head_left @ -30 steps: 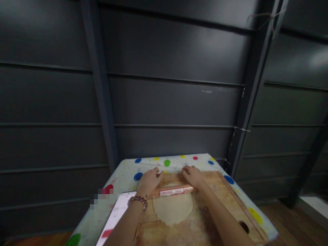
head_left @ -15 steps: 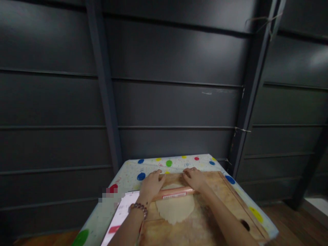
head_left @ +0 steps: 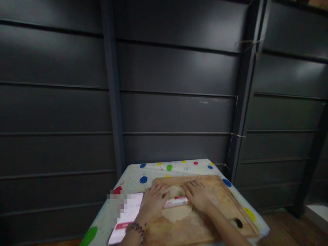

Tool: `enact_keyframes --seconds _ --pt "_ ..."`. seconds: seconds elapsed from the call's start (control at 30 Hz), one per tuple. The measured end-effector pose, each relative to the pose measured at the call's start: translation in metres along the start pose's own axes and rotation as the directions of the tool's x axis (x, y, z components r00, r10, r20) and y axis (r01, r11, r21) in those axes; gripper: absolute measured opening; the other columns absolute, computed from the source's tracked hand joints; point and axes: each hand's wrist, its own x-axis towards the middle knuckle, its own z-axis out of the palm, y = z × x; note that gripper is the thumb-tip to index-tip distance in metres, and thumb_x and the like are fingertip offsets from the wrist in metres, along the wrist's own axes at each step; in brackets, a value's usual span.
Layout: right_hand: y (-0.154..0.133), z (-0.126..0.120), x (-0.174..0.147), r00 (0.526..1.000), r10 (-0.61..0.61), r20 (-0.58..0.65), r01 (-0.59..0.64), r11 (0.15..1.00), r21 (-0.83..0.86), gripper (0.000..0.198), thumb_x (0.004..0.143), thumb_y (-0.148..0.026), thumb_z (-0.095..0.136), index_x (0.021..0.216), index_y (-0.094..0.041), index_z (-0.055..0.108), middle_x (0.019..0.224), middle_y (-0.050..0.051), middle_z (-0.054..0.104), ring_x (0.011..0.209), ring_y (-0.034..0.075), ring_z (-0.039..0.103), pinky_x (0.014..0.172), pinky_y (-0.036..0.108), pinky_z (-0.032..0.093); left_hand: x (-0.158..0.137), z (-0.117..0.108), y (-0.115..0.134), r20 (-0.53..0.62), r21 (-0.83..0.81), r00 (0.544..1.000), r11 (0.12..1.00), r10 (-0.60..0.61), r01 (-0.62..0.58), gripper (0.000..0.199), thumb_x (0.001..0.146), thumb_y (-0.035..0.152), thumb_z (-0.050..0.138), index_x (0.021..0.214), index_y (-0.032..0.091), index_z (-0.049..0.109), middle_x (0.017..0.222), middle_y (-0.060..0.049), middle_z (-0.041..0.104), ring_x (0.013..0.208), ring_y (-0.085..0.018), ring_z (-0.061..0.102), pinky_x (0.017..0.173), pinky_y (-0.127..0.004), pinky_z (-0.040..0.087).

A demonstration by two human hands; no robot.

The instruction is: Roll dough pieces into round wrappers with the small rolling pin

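A rolling pin with a red and white label lies across a flat, pale sheet of dough. My left hand rests over the pin's left end, its fingers reaching forward past it. Over the right end lies my right hand, with its fingers bent forward and covering that end. The dough shows both beyond the pin and on the near side, where its edge is uneven. Beneath it is a wooden cutting board. A beaded bracelet circles my left wrist.
Left of the board lies a phone with a lit screen, partly behind my left arm. A white tablecloth with coloured dots covers the table. The board has a handle hole at right. A dark panelled wall stands behind.
Both hands and the rolling pin have moved back toward me across the dough. The pin has turned, so more of its red label shows. The camera view has shifted slightly.
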Motion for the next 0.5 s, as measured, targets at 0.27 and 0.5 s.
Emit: enact_keyframes --seconds 0.27,0.5 --pt "-0.009 -0.012 -0.031 0.998 -0.056 0.033 0.054 0.996 0.068 0.053 0.103 -0.032 0.02 0.135 -0.016 0.059 0.137 0.011 0.061 0.129 0.025 0.053 0.11 0.041 0.037 -0.023 -0.007 0.015 0.027 -0.076 0.997 0.995 -0.069 0.071 0.046 0.099 0.027 0.032 0.136 0.018 0.058 0.14 -0.007 0.06 0.131 -0.022 0.053 0.111 -0.043 0.041" --pt "-0.017 -0.017 -0.056 0.997 -0.075 0.029 0.075 0.997 0.005 0.05 0.098 -0.025 0.029 0.138 -0.015 0.056 0.138 0.014 0.058 0.124 0.028 0.058 0.105 0.043 0.044 -0.039 -0.021 0.026 0.071 -0.109 0.997 0.993 -0.044 0.051 0.047 0.099 0.025 0.032 0.139 0.011 0.054 0.142 -0.012 0.054 0.132 -0.023 0.051 0.112 -0.042 0.041"
